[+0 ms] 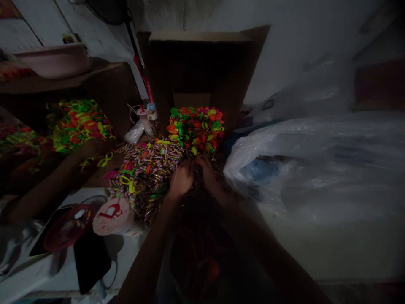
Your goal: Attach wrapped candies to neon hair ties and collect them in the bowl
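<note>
Around the work: one cardboard box (201, 37), upright and open, is standing at the back against the wall; a second cardboard box (109, 80) is standing at the left, bearing one pink basin (57, 62). One large clear plastic bag (319, 164) is bulging close by on the right, hemming in that side. Two small containers, a cup (144, 120) and a bottle (153, 121), are standing behind the heap. One paper roll (110, 216), one red dish (68, 230) and one black flat object (91, 261) are occupying the left of the counter (129, 257). One co-worker's arm (47, 185) is extending from the left edge toward further bright loops (80, 124).

Main stock: one heap of small wrapped pieces (152, 162), too many for counting, is spreading left of the hands; one pile of coloured loops (196, 128), likewise uncounted, is filling the central box's front, just beyond the fingers.

Hands, two: the left hand (182, 177) and right hand (207, 169) are lying close together, forearms converging, fingers bending downward at the heap's right edge. Grip: darkness is hiding the fingertips; whether they are clasping anything, one cannot tell.
</note>
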Motion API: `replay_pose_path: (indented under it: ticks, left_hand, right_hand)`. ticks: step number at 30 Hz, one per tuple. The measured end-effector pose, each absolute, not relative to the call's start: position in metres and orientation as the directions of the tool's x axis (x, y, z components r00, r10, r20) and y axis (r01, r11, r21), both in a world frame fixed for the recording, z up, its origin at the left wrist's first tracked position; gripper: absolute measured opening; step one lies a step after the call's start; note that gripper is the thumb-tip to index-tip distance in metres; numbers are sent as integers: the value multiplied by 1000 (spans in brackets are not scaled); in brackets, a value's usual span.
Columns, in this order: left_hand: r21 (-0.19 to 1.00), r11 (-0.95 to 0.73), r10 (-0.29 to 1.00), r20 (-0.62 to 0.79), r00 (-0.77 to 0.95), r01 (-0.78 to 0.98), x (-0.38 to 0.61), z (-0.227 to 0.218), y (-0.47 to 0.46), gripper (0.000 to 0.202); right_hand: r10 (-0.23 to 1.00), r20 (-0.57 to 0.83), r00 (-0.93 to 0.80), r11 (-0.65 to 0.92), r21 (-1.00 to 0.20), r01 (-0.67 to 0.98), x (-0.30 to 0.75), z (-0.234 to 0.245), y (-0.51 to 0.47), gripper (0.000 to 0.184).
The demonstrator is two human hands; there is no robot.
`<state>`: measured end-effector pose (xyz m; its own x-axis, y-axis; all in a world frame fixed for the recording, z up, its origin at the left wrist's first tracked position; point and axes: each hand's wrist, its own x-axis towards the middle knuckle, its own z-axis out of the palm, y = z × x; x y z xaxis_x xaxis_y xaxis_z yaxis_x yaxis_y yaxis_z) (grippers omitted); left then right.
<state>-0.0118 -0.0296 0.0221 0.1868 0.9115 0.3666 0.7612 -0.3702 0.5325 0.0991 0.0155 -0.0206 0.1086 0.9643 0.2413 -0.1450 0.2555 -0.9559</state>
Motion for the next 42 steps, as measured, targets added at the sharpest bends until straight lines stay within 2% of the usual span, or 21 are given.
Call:
replay_pose_path:
  ticks: [3, 8, 15, 19, 23, 27, 30, 37, 42]
  left_hand:
    - [520, -337, 929, 318, 189, 785, -14, 23, -30, 33]
    - [646, -222, 972, 210, 109, 731, -21, 24, -29, 34]
    - [793, -54, 997, 73, -7, 606, -21, 28, -31, 24]
    - [819, -59, 998, 69, 4, 571, -21, 25, -28, 21]
    - [743, -100, 994, 103, 35, 662, -23, 18, -24, 17]
    - [638, -184, 977, 203, 67, 748, -24, 12, -22, 19]
    - [612, -215, 966, 250, 71, 762, -24, 9, -21, 19]
    - [534, -191, 976, 189, 104, 824, -24, 7, -18, 20]
    - [488, -204, 968, 229, 101, 849, -20, 4, -4, 23]
  right_hand:
    - [958, 271, 89, 282, -949, -141, 99, -18, 13, 21]
    - [956, 289, 40, 292, -953, -80, 99, -10, 5, 21]
    - [970, 242, 27, 243, -969, -52, 99, -8, 4, 15]
    - [982, 185, 34, 186, -982, -28, 99, -3, 0, 17]
    - [993, 112, 38, 112, -994, -10, 99, -5, 0, 18]
    - [995, 79, 61, 80, -996, -25, 98, -12, 3, 17]
    - [995, 67, 77, 66, -998, 13, 97, -14, 4, 17]
    - [995, 45, 87, 42, -998, 45, 95, -17, 9, 19]
    - [992, 44, 115, 41, -999, 26, 95, -17, 23, 20]
